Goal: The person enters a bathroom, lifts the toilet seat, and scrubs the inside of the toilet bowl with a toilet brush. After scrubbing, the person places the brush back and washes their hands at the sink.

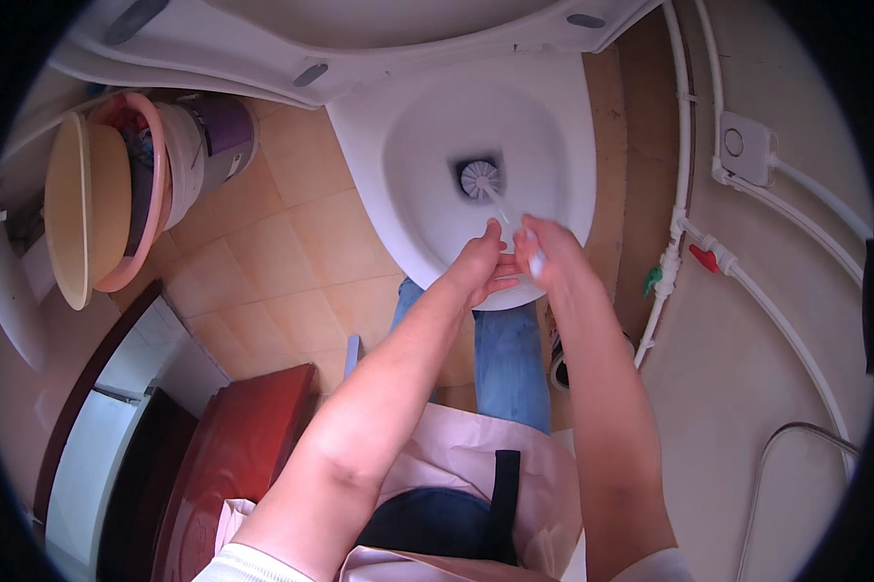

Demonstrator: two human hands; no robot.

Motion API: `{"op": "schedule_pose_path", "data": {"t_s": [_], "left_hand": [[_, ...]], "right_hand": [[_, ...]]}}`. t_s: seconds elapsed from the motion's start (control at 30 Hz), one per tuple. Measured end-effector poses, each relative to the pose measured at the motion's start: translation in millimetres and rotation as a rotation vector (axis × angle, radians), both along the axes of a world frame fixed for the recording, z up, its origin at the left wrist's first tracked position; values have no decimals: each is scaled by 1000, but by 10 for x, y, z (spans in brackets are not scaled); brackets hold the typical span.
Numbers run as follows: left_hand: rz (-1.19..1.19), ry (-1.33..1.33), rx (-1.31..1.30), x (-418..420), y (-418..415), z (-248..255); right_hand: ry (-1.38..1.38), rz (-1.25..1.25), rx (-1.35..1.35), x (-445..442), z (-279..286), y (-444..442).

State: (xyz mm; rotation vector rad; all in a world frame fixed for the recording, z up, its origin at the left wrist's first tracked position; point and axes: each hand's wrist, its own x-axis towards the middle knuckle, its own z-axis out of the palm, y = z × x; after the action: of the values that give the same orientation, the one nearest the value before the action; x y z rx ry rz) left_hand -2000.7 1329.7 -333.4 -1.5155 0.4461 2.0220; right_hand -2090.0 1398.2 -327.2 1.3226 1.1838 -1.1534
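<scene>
A white toilet brush (481,180) has its round bristle head down at the drain hole in the toilet bowl (415,131). My right hand (550,251) is closed around the brush's white handle, above the front part of the bowl. Close beside it, my left hand (484,265) has its thumb raised and its fingers spread towards the right hand. Whether the left fingers touch the handle or the other hand is hard to tell. Above the bowl, the toilet seat and lid (408,62) are raised.
Stacked basins (88,211) and a bucket (226,138) stand at the left on the tiled floor (262,247). White pipes (677,145) with a red valve handle (704,258) run along the right wall. A dark red wooden door (240,436) is at the lower left.
</scene>
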Motion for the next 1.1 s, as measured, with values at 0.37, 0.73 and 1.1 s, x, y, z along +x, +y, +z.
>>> {"op": "schedule_pose_path", "data": {"t_s": [0.37,0.73,1.1], "left_hand": [[-8,-34,-42,326,105,-175],[118,260,7,-238,-8,709],[613,77,2,571,-172,880]], "right_hand": [[56,-25,-8,405,-505,-166],[334,108,-272,619,1550,317],[631,1277,-341,900,1719,63]]}}
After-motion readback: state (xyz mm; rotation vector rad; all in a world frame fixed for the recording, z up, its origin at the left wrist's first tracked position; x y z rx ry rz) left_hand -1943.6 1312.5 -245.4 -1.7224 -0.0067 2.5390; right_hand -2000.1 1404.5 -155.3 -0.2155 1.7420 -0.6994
